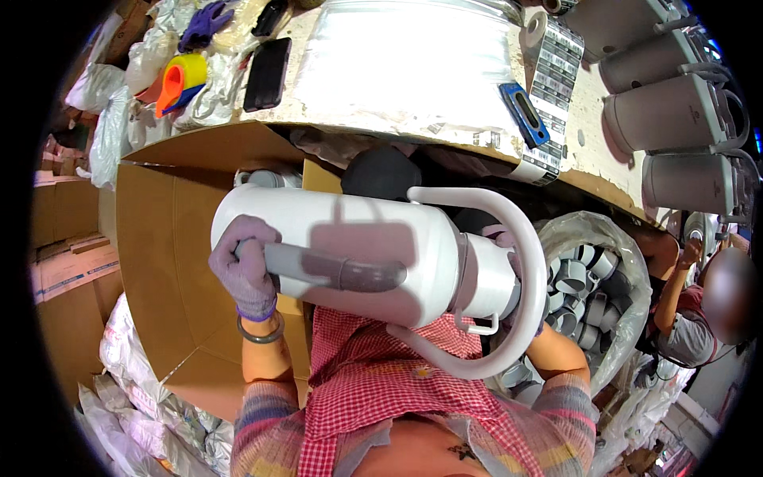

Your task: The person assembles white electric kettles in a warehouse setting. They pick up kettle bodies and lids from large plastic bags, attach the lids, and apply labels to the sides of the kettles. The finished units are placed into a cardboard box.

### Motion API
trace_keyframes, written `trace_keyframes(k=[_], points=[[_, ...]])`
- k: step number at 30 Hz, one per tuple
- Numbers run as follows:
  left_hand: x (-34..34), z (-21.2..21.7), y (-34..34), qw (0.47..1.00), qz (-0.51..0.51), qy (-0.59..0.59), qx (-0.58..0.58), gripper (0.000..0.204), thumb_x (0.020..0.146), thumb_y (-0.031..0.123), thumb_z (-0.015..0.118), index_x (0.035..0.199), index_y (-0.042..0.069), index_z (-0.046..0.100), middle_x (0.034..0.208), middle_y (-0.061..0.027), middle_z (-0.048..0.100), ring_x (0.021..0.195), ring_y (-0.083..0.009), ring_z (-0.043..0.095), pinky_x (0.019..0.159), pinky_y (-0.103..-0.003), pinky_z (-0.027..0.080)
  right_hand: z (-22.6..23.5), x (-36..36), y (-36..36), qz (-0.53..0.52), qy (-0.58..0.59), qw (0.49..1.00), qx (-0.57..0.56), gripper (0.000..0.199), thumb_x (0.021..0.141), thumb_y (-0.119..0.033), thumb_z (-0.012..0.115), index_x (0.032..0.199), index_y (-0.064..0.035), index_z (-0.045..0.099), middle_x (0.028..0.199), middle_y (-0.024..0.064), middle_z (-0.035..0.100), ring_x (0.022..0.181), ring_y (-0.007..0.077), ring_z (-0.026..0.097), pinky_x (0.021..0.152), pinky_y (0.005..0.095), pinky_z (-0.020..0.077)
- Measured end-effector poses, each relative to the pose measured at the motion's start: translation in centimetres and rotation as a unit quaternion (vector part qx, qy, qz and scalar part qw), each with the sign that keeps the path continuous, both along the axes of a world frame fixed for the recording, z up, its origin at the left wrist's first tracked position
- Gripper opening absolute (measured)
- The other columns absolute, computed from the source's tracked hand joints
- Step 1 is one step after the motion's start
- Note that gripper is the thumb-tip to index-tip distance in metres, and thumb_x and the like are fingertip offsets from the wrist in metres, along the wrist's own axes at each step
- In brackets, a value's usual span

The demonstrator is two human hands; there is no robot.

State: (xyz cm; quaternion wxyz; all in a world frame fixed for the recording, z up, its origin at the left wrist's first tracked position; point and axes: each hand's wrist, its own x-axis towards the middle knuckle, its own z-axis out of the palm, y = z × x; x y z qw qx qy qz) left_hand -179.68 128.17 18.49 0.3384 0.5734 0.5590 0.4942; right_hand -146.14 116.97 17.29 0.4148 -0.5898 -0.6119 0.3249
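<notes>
Big white jug (362,238) is sideways in front of the checked apron (358,358), left hand (246,266) wrapped round its grey handle (342,269). Right hand (499,235) is mostly hidden, can't tell its grip. I'd support both ends, minding the carton (155,262).

A pale, worn workbench (590,103) carries a broad spread of clear plastic sheeting (405,67). Left of the sheeting lies a dark smartphone (267,74). At the sheeting's right edge, a blue slotted hand tool (524,116) overlaps a label strip (556,67); farther right of the sheeting runs a row of grey handled jugs (661,119).
</notes>
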Motion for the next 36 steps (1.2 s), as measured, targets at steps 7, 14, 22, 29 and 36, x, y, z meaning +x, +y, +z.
trace_keyframes(k=[7, 14, 22, 29, 36], points=[[0.2, 0.4, 0.2, 0.999, 0.011, 0.043, 0.013, 0.021, 0.080, 0.011, 0.046, 0.067, -0.005, 0.052, 0.064, -0.0114, 0.053, 0.062, -0.0204, 0.051, 0.061, -0.029, 0.041, -0.2, 0.8, 3.5, 0.052, 0.077, 0.996, 0.001, 0.028, 0.092, -0.019, 0.060, 0.112, 0.0007, 0.059, 0.106, 0.0117, 0.061, 0.091, 0.0167, 0.059, 0.081, 0.0304, 0.0493], [-1.9, -1.5, 1.0, 0.977, -0.002, -0.010, 0.214, 0.019, 0.072, 0.009, 0.050, 0.057, -0.001, 0.047, 0.055, -0.0097, 0.048, 0.054, -0.0215, 0.046, 0.060, -0.034, 0.042, -2.9, -2.2, 2.9, 0.064, 0.119, 0.983, 0.127, 0.022, 0.087, -0.011, 0.063, 0.103, 0.0003, 0.053, 0.114, 0.0190, 0.052, 0.104, 0.0356, 0.059, 0.087, 0.0425, 0.0489], [-3.3, -1.8, 1.9, 0.975, -0.066, -0.031, 0.212, 0.020, 0.073, 0.011, 0.051, 0.057, 0.000, 0.046, 0.052, -0.0076, 0.045, 0.050, -0.0205, 0.043, 0.055, -0.035, 0.039, -3.0, 4.5, 0.7, -0.315, 0.163, 0.933, 0.064, 0.055, 0.105, -0.044, 0.032, 0.136, -0.0011, 0.048, 0.140, 0.0156, 0.050, 0.134, 0.0266, 0.044, 0.117, 0.0416, 0.0261], [-1.5, 0.6, 5.9, 0.897, -0.321, -0.155, 0.260, 0.017, 0.077, 0.006, 0.064, 0.061, 0.011, 0.061, 0.058, -0.0012, 0.052, 0.052, -0.0138, 0.048, 0.048, -0.027, 0.034, -3.6, -2.8, -1.4, -0.055, 0.438, 0.897, 0.013, 0.067, 0.101, -0.053, 0.031, 0.144, -0.0016, 0.036, 0.148, 0.0151, 0.041, 0.138, 0.0258, 0.037, 0.116, 0.0395, 0.0246], [12.3, 6.4, 8.2, 0.786, -0.515, 0.048, 0.339, 0.014, 0.057, 0.010, 0.062, 0.050, 0.007, 0.050, 0.052, -0.0060, 0.043, 0.050, -0.0270, 0.043, 0.056, -0.036, 0.037, -7.2, 14.8, 6.3, -0.091, -0.290, 0.943, 0.136, 0.027, 0.079, -0.013, 0.074, 0.104, -0.0054, 0.064, 0.108, 0.0126, 0.065, 0.103, 0.0313, 0.060, 0.090, 0.0390, 0.0478]])
